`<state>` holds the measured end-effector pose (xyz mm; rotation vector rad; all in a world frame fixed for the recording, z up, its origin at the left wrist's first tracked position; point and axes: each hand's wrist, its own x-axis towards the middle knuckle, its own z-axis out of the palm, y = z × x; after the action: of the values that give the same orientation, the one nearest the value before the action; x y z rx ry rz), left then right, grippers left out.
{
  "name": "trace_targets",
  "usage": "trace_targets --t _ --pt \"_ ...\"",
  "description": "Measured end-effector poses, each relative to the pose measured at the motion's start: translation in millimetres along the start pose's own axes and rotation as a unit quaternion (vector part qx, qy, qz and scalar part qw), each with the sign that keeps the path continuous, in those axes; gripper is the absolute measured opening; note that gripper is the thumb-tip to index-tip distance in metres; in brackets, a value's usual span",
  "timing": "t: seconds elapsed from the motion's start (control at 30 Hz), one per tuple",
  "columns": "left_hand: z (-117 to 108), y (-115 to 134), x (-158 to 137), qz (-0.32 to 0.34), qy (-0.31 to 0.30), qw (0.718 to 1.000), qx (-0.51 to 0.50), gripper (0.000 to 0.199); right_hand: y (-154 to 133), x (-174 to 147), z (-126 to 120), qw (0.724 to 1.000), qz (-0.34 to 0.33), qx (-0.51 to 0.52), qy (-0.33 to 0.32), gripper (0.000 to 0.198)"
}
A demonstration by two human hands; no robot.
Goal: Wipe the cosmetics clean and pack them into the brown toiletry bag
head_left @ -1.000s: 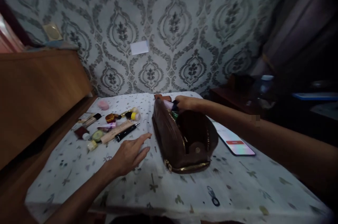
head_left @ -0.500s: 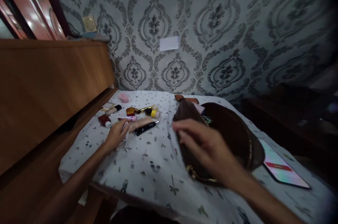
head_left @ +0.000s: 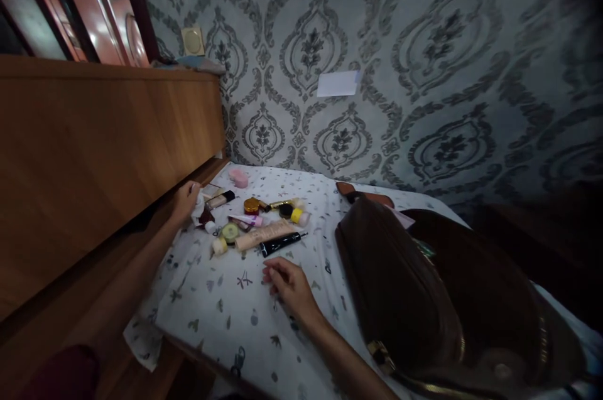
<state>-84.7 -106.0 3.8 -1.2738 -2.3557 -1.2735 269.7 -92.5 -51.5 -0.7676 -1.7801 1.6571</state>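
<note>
My left hand (head_left: 185,204) is at the left edge of the bed-like surface, closed on a crumpled white tissue or cloth (head_left: 198,210). Just beside it lie a dark red item with a white cap (head_left: 207,220) and a bottle with a black cap (head_left: 220,200). My right hand (head_left: 291,287) is low over the patterned sheet, its fingers loosely curled with nothing visible in them. Nearest to it is a black tube (head_left: 281,243), with a beige tube (head_left: 264,234) behind. A round green-lidded jar (head_left: 230,233) sits left of the beige tube.
A brown handbag (head_left: 391,274) with its top gaping stands on the right. Further back are a gold round compact (head_left: 251,205), a yellow-capped bottle (head_left: 299,217) and a pink item (head_left: 239,178). A wooden panel (head_left: 108,149) borders the left side; a wallpapered wall rises behind.
My left hand has moved left with the white tissue or cloth, uncovering the round jar. My right hand has gone from above the handbag to the sheet near the black tube. The view has shifted left.
</note>
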Motion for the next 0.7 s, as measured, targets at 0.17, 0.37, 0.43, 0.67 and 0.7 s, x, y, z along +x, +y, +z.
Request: trace_targets --t 0.17,0.37,0.43,0.67,0.7 --pt "6.2 -30.6 34.0 -0.036 0.006 0.997 0.075 0.031 11.0 -5.9 -1.3 0.997 -0.035 -0.072 -0.004 0.032" --pt "36.2 -34.8 69.9 -0.028 -0.022 0.989 0.141 0.029 5.7 -8.6 -1.7 0.995 -0.024 -0.095 -0.01 0.032" --pt "52.1 -27.0 86.5 -0.014 -0.034 0.987 0.157 0.03 9.0 -8.3 -1.1 0.994 -0.026 -0.103 -0.015 0.033" --pt "124.2 18.4 147.1 0.035 -0.085 0.974 0.207 0.034 30.0 -11.8 -3.4 0.989 -0.037 -0.144 0.016 0.027" --pt "134.9 23.6 153.6 0.04 -0.096 0.971 0.213 0.034 30.7 -12.6 -4.9 0.988 -0.036 -0.152 0.012 0.025"
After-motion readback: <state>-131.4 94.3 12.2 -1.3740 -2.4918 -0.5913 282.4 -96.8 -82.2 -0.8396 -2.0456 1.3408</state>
